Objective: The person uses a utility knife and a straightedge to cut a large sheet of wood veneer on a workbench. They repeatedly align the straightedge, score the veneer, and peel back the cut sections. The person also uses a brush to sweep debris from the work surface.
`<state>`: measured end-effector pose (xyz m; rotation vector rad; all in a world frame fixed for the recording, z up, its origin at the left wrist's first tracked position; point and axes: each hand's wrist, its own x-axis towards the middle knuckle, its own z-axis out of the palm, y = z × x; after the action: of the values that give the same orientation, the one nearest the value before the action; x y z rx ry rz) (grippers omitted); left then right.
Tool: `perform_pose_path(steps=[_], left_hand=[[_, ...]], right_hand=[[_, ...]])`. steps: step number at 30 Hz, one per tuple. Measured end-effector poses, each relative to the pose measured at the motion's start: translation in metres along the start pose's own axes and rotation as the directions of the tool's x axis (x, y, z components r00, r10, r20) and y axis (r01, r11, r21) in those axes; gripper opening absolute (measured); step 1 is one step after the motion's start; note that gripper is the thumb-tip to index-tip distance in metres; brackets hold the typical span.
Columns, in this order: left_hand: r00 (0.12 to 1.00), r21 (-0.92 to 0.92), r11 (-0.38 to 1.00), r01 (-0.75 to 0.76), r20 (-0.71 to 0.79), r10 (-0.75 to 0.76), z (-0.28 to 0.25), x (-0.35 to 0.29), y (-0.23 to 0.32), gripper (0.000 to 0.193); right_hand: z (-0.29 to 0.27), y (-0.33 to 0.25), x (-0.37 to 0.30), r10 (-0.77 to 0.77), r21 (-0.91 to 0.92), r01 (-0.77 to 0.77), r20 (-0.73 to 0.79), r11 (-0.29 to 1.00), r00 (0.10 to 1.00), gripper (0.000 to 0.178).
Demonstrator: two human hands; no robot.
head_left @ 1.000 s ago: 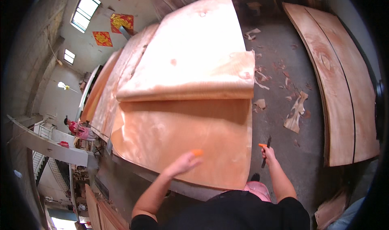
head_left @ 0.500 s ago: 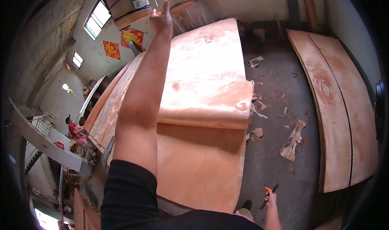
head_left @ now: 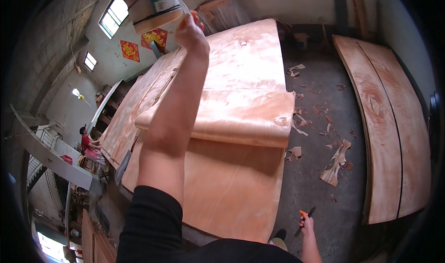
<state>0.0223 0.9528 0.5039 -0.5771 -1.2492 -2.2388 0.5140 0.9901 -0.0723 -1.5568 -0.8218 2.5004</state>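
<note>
My left arm reaches up across the view, and my left hand [head_left: 191, 31] is closed on the end of a whitish strip [head_left: 181, 2]. That strip runs up to a hanging round holder [head_left: 157, 17] with a green and white wrapped side and a tan base. Low on the right, my right hand [head_left: 306, 223] grips a slim black tool with an orange part, which looks like a utility knife [head_left: 311, 212]. Below my left arm lies a large wood veneer sheet [head_left: 232, 184], with another veneer sheet folded over in a curl [head_left: 241, 119] on the stack.
A second veneer stack [head_left: 384, 124] with a dark lengthwise gap stands at the right. Torn veneer scraps [head_left: 336, 163] litter the grey floor between the stacks. At the far left, another person [head_left: 90, 145] in red sits by the stack's edge. Boards lean against the back wall.
My left hand has moved slightly right and down, and the whitish strip now stretches from the holder to it. The view has shifted a little; my right hand still holds the knife.
</note>
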Motion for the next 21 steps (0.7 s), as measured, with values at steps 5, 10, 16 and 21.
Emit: perform_pose_path(steps=[5,10,16,21], left_hand=[[0.94,0.156,0.943,0.293,0.132,-0.314,-0.066,-0.115,-0.004,0.021],[0.7,0.206,0.702,0.681,0.096,-0.707,-0.172,-0.258,-0.015,0.019],[0.159,0.329,0.171,0.929,0.061,-0.985,-0.267,-0.42,-0.022,0.023],[-0.192,0.492,-0.159,0.856,0.017,-0.981,-0.337,-0.493,-0.023,0.027]], right_hand=[[0.042,-0.02,-0.007,-0.076,-0.062,0.087,0.166,0.994,0.983,0.018],[0.147,-0.089,-0.057,-0.295,-0.347,0.496,0.492,0.796,0.819,0.022],[0.314,-0.213,-0.112,-0.325,-0.344,0.78,0.765,0.524,0.556,0.029],[0.377,-0.276,-0.191,-0.474,0.208,0.822,0.877,0.531,0.084,0.04]])
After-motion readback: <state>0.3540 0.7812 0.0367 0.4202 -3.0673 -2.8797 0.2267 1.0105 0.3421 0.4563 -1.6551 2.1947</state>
